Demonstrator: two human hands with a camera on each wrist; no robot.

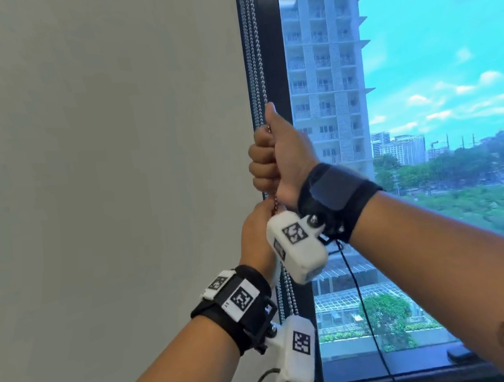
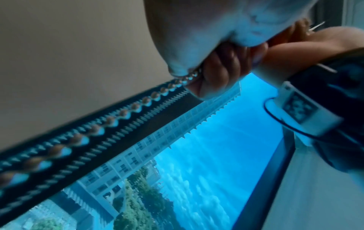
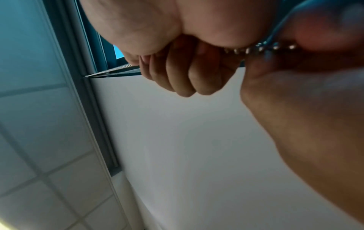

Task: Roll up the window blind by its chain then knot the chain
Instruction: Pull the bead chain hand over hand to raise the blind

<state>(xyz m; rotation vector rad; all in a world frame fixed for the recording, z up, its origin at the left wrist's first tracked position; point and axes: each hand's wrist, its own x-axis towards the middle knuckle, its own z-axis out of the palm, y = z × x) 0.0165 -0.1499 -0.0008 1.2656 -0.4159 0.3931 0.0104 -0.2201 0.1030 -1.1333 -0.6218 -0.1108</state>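
A metal bead chain (image 1: 255, 62) hangs in two strands along the black window frame's left edge. My right hand (image 1: 275, 159) grips it in a fist, thumb pointing up. Directly beneath, my left hand (image 1: 258, 235) holds the same chain, the two hands nearly touching. The chain carries on downward (image 1: 290, 294) past both wrist cameras. In the left wrist view curled fingers (image 2: 222, 70) close over the chain (image 2: 122, 112), which stretches away along the frame. The right wrist view shows my right hand (image 3: 183, 74) curled, with chain beads (image 3: 260, 48) leading to the left hand (image 3: 305, 116). The glass stands uncovered.
A plain grey wall (image 1: 94, 147) fills the left. The black window frame (image 1: 271, 44) borders glass onto a tower block and trees. A dark object (image 1: 459, 355) lies on the sill. A thin black cable (image 1: 358, 289) hangs from the right wrist camera.
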